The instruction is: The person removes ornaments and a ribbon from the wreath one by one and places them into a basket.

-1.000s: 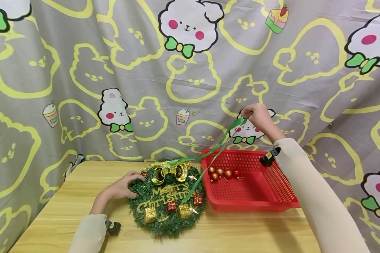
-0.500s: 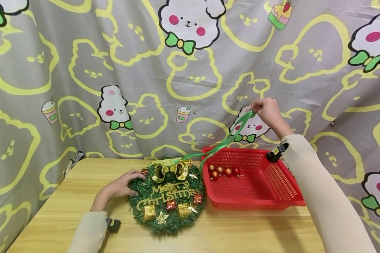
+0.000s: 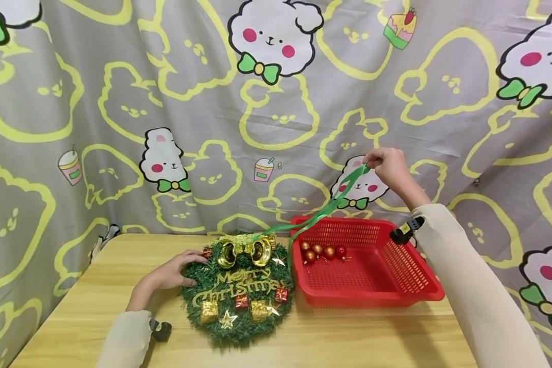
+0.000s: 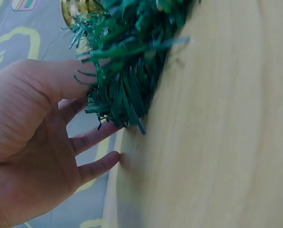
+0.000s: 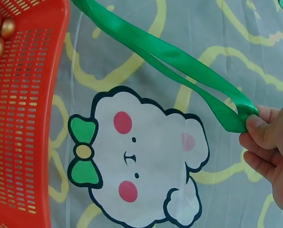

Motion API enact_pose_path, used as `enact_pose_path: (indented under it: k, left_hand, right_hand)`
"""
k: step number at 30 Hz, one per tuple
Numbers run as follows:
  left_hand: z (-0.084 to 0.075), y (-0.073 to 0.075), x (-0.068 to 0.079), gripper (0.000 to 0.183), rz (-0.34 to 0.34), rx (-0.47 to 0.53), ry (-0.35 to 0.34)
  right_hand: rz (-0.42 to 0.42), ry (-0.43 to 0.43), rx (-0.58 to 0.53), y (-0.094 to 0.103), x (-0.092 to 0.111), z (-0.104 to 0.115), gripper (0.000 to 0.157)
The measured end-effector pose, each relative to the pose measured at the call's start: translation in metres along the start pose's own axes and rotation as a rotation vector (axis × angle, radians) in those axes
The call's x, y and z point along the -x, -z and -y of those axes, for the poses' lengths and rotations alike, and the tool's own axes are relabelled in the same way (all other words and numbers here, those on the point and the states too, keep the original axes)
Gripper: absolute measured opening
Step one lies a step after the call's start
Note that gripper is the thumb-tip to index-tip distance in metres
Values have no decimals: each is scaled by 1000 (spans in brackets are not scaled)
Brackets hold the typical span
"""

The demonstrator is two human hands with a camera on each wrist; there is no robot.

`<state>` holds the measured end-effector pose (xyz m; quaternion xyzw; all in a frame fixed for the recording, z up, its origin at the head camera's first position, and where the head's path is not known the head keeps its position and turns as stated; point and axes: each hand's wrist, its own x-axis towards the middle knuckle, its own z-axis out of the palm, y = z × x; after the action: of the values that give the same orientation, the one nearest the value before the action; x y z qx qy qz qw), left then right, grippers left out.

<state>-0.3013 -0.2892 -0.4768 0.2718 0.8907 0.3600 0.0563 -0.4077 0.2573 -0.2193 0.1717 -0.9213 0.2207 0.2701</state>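
Observation:
A green Christmas wreath lies on the table, with gold "Merry Christmas" lettering, gold bells, small gift boxes and stars. My left hand holds its left edge. In the left wrist view the thumb meets the needles, the lower fingers reach beneath near the tabletop, and some fingertips are hidden. My right hand is raised above the red basket and pinches a green ribbon between thumb and fingers. The ribbon slopes down to the wreath's top by the bells, and one strand droops at the basket's left rim.
To the wreath's right stands a red plastic basket with several gold and red bauble ornaments in its left back corner. Behind the wooden table hangs a grey patterned curtain.
My right hand has moved right with the ribbon. The strand that lay over the lettering has been drawn up to the basket's rim, uncovering a gold star. My left hand stays at the wreath.

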Motion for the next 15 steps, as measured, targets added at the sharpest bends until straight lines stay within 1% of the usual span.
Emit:
enact_pose_path:
  k: [6,10,15]
  left_hand:
    - [2,1,3,55,-2,-10,7]
    - [1,2,3,56,1,-7,13]
    - [-2,3,3,54,5,-1,15]
  right_hand:
    - [-58,63,-11,4,7,3,20]
    - [-80,77,-38,10,12,8,18]
    - [-97,98,-30,21,13,12,16]
